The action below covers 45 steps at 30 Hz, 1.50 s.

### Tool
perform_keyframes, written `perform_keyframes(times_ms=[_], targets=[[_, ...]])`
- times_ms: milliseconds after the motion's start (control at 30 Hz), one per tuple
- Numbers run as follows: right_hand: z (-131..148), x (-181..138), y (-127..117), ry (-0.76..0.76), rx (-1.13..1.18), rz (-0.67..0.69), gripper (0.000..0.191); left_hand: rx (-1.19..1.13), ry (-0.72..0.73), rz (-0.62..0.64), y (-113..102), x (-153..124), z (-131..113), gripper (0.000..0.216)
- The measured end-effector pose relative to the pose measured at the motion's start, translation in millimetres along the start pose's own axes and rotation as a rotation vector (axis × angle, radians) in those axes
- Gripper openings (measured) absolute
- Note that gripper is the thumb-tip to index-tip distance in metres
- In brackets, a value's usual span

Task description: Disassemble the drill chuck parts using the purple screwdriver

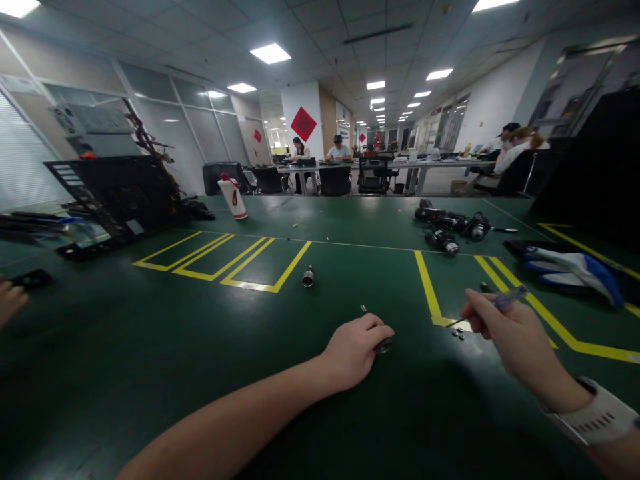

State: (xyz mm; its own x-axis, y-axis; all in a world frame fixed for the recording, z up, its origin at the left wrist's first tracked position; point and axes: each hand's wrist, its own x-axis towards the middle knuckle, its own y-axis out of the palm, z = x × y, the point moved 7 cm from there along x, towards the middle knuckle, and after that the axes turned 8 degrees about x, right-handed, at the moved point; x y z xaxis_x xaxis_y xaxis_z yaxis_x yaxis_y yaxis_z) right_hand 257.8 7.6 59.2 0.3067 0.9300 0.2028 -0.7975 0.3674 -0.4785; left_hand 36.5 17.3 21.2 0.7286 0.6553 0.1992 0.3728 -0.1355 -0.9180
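My left hand [353, 350] is closed around a dark metal part [384, 345] on the green table; a short thin shaft pokes out beyond the fingers, and the rest is hidden. Pinched in my right hand [510, 340] is a small screwdriver [511, 296] with a clear bluish handle, its thin blade pointing left and down. Several small nut-like pieces [459, 334] lie just under the blade, by a yellow tape corner. A silvery metal part with a round open end [308, 277] stands farther off, left of my left hand. A little dark piece [485, 287] lies behind the screwdriver.
Black power tools [443, 228] lie at the back right, with blue and white gloves [575, 270] nearer. A white cup [233, 197] stands at the back left beside a black panel-like frame [125, 193]. Another person's hand [11, 300] shows at the left edge. Yellow tape [250, 287] marks the table.
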Motion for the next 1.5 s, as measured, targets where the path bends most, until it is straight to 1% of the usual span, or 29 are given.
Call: perform_keyframes(times_ms=[100,200,300,467,600,767,867,933,1000,1100,1200,1333,1400,1500], targets=[[-15,13,-10,0.022,-0.114,-0.056,0.043,-0.106,-0.069,-0.039,0,0,8,0.039],[-29,19,-10,0.029,-0.160,-0.066,0.044,-0.181,-0.120,-0.057,1,0,15,0.040],[-37,20,-7,0.028,-0.185,-0.051,0.046,-0.235,-0.157,-0.069,0,1,18,0.040],[-44,18,1,0.043,-0.180,-0.003,0.046,-0.314,-0.195,-0.101,-2,1,20,0.038],[-47,20,3,0.077,-0.164,0.008,0.045,-0.383,-0.229,-0.156,1,1,25,0.035],[-55,26,-1,0.158,-0.121,-0.034,0.042,-0.612,-0.247,-0.194,8,1,27,0.036],[-63,27,-2,0.220,-0.054,-0.033,0.039,-0.818,-0.311,-0.145,13,1,27,0.044],[-68,26,1,0.263,0.016,-0.014,0.037,-1.005,-0.401,-0.073,18,0,26,0.052],[-71,23,7,0.308,0.118,0.018,0.035,-1.162,-0.484,-0.035,20,-2,25,0.054],[-68,14,22,0.364,0.326,0.101,0.031,-1.264,-0.527,-0.060,20,-4,25,0.049],[-51,1,38,0.381,0.535,0.217,0.032,-1.275,-0.516,-0.092,21,-3,28,0.047],[-17,-22,51,0.323,0.709,0.302,0.033,-1.258,-0.516,-0.108,22,-2,27,0.048],[3,-31,53,0.154,0.709,0.344,0.030,-1.239,-0.516,-0.110,20,-2,24,0.049],[26,-46,59,-0.166,0.437,0.432,0.019,-1.218,-0.500,-0.136,17,-2,20,0.050]])
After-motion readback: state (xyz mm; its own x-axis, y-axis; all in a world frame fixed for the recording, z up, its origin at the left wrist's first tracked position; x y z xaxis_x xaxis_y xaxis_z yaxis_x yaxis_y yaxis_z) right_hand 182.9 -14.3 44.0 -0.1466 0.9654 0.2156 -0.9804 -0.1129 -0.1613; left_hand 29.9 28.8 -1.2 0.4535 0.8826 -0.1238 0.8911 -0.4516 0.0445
